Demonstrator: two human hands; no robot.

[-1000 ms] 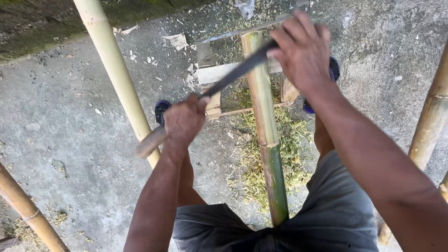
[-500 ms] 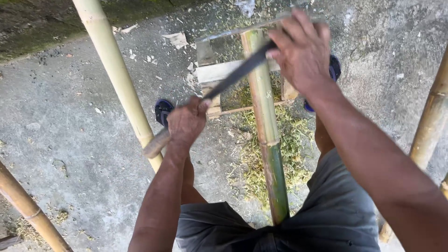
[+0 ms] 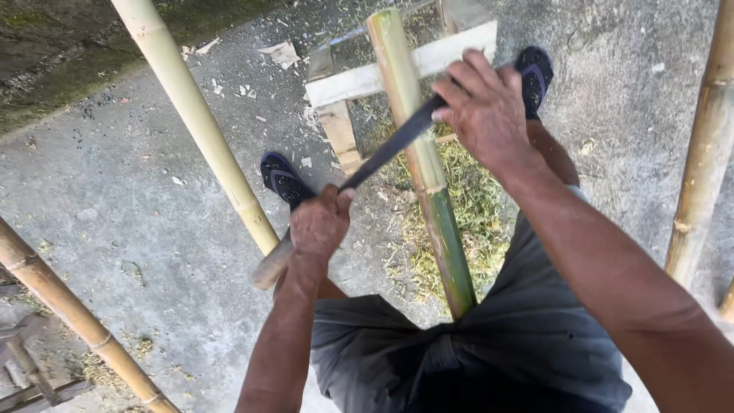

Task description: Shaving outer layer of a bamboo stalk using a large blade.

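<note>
We are finding no packages, labels or signs here; the ground is bare grey concrete (image 3: 115,191) littered with pale wood chips and a patch of green shavings (image 3: 466,199). We are noting the left hand (image 3: 319,226) clenched around the pale wooden handle (image 3: 271,264) of a long dark blade (image 3: 390,145), and the right hand (image 3: 485,107) gripping the blade's far end, so the tool is lying across a green bamboo pole (image 3: 424,164). That pole is running from between the person's legs up onto a rough wooden stand (image 3: 367,80), resting on its pale crossbar. A yellow bamboo pole (image 3: 195,122) is slanting just left of the left hand, passing behind the handle. Another bamboo pole (image 3: 65,306) is crossing the lower left corner, and a third (image 3: 699,145) is standing along the right edge. Dark sandals are showing on the left foot (image 3: 284,180) and the right foot (image 3: 535,69), either side of the green pole. Compared with half a second ago, we are seeing both hands and the blade drawn lower along the green pole, nearer the body, with the grip unchanged.
</note>
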